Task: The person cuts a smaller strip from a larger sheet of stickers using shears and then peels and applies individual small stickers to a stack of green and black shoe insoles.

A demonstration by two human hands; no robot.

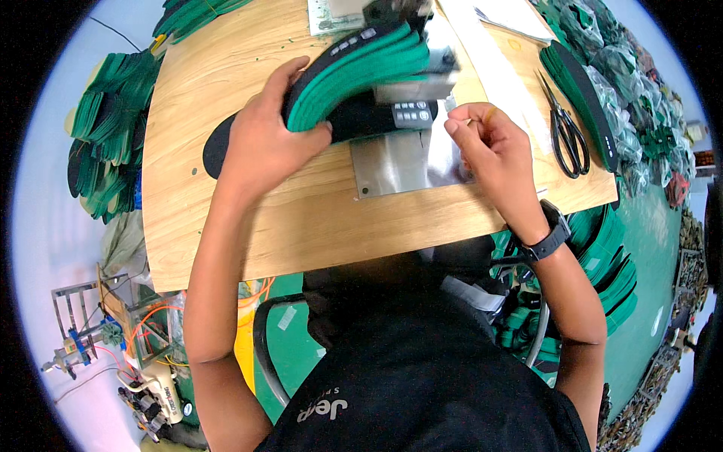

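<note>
My left hand [267, 139] grips a bent stack of insoles [354, 79], green in their layers with a black top, thumb below and fingers behind. Under that stack a single black insole [361, 117] with pale printed marks lies across the table, its right end over a shiny metal plate [388, 169]. A dark and grey machine [414, 71], blurred, stands at the stack's right end. My right hand [493, 139] is just right of the machine with thumb and forefinger pinched together; what lies between the fingertips is too small to make out.
Black scissors [566, 139] and another pile of insoles [580, 102] lie on the table's right side. Wooden table [196, 233] edges run left and front. Piles of green insoles [109, 128] hang at the left; bagged goods [625, 75] crowd the far right.
</note>
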